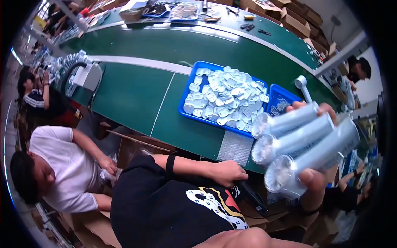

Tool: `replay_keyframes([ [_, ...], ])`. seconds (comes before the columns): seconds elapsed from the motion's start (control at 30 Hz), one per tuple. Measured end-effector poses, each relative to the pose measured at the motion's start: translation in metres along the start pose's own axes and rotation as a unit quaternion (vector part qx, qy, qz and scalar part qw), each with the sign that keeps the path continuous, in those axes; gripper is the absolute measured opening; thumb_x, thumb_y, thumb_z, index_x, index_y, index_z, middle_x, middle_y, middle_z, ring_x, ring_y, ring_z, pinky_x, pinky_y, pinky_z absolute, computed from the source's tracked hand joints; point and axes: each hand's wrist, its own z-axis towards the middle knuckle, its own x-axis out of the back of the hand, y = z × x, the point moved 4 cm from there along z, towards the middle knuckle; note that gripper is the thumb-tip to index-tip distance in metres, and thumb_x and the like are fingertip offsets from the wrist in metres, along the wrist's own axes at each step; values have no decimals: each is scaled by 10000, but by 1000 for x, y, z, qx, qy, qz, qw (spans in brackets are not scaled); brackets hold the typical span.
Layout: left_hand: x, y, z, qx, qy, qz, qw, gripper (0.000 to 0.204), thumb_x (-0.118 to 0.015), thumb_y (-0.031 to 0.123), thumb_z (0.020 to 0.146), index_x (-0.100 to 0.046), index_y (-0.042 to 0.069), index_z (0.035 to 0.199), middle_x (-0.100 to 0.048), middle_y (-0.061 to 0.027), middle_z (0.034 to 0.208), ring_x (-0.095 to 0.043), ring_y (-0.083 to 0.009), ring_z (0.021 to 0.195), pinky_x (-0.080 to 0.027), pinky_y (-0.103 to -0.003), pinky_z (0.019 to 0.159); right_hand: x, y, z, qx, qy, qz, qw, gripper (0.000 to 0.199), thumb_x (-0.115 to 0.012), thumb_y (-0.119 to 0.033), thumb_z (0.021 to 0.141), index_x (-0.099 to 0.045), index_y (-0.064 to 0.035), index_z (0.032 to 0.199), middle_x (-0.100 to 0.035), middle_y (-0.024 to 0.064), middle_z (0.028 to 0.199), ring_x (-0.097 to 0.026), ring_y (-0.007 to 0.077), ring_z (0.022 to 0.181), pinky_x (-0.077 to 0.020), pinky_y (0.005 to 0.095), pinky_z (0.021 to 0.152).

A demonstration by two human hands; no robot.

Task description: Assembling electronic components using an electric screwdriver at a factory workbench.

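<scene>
My right hand [313,182], raised at the right, is closed around a bundle of three white cylindrical tubes [304,138] in clear wrap. Its thumb presses on the nearest tube, and fingertips show behind the far one. The tubes tilt, with their clear ends toward the left. My left hand [228,172] is in a fist near the table's front edge, gripping a black stick-shaped tool [254,199] that points down and right. What the tool is exactly, I cannot make out. Beyond my hands a blue tray [185,110] holds a heap of small pale plastic pieces [227,95].
A smaller blue tray [278,91] with tiny parts and a white scoop-like piece [302,84] lie behind the tubes. Bubble wrap [235,148] sits at the green table's [136,97] front edge. On my left, a person in a pale shirt [62,165] handles clear plastic.
</scene>
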Motion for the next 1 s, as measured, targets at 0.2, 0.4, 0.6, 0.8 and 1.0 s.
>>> replay_keyframes([
  [0.2, 25, 8, -59, 69, 164, 66, 982, 297, -709, 120, 701, -583, 34, 956, -625, -118, 899, -648, -333, 881, -531, -448, 720, -171, 106, 107, -86, -349, -222, 906, 977, -874, -352, 573, -408, -6, 1359, -511, 205, 1220, -555, 274, 1106, -504, 403, 921],
  [0.4, 28, 0, -84, 105, 223, 76, 966, 261, -714, 117, 692, -593, 44, 912, -634, -100, 845, -661, -310, 841, -532, -439, 673, -272, 229, 136, 54, -454, -463, 759, 888, -854, -304, 581, -457, -44, 1331, -523, 225, 1203, -538, 376, 1142, -490, 485, 948],
  [0.6, 44, -6, -96, 137, 288, 77, 945, 284, -696, 90, 660, -574, 41, 912, -604, -94, 839, -645, -293, 831, -516, -415, 657, -322, 313, 98, 257, -570, -603, 496, 907, -886, -336, 564, -483, -71, 1332, -526, 222, 1227, -515, 388, 1210, -425, 593, 1026],
  [0.8, 53, -4, -101, 128, 299, 78, 942, 289, -685, 78, 643, -569, 46, 905, -611, -90, 832, -647, -304, 825, -508, -424, 645, -325, 323, 89, 274, -656, -576, 403, 857, -889, -367, 609, -514, -77, 1323, -518, 231, 1288, -491, 395, 1268, -350, 631, 1104],
  [1.0, 59, -1, -110, 119, 289, 72, 947, 349, -713, 94, 622, -618, 42, 954, -625, -99, 839, -650, -308, 813, -513, -409, 649, -246, 231, 89, 403, -538, -397, 625, 617, -792, -292, 806, -539, -99, 1334, -503, 194, 1412, -504, 372, 1307, -425, 512, 1093],
])
